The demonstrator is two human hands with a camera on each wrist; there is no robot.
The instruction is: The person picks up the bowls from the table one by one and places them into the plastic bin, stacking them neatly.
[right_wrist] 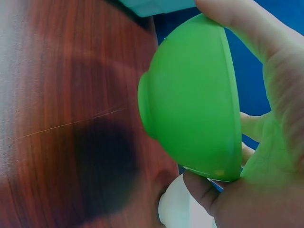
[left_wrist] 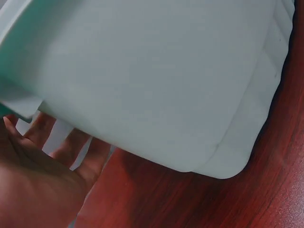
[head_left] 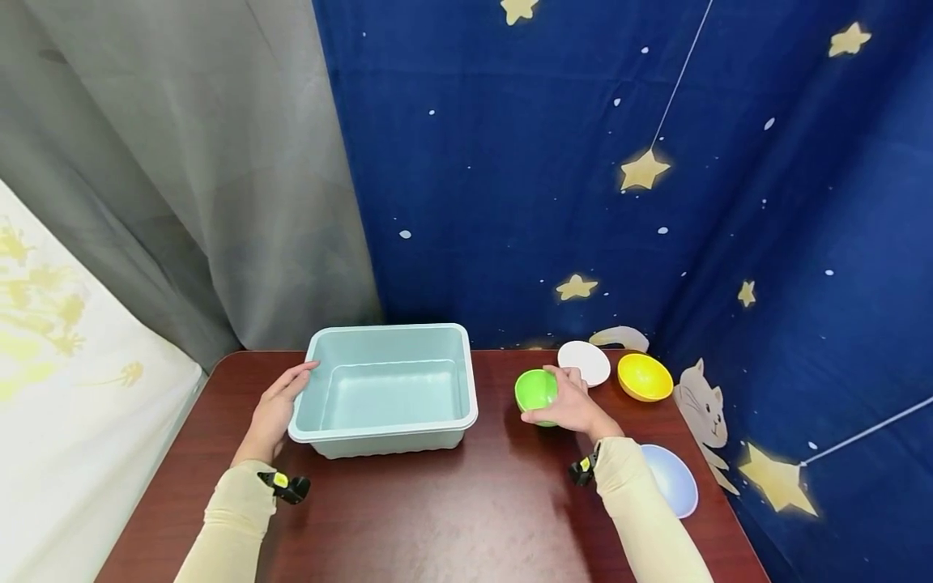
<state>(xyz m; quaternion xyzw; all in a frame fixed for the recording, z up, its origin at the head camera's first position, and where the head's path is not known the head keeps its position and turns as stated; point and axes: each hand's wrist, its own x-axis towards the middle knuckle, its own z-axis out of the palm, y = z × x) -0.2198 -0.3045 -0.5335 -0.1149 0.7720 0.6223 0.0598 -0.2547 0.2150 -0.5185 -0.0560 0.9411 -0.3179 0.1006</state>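
My right hand grips a small green bowl by its rim, thumb on one side and fingers on the other. In the right wrist view the green bowl is held off the table, its shadow falling apart from it. At the left, my left hand rests against the left side of a pale blue-green plastic basin. The left wrist view has the fingers fairly straight along the basin's end wall, partly hidden by it. Inside, the basin holds nothing visible.
Behind my right hand stand a white bowl and a yellow bowl. A pale lavender-blue bowl lies by the right forearm, partly covered by the sleeve. The reddish-brown table ends at a blue starred curtain.
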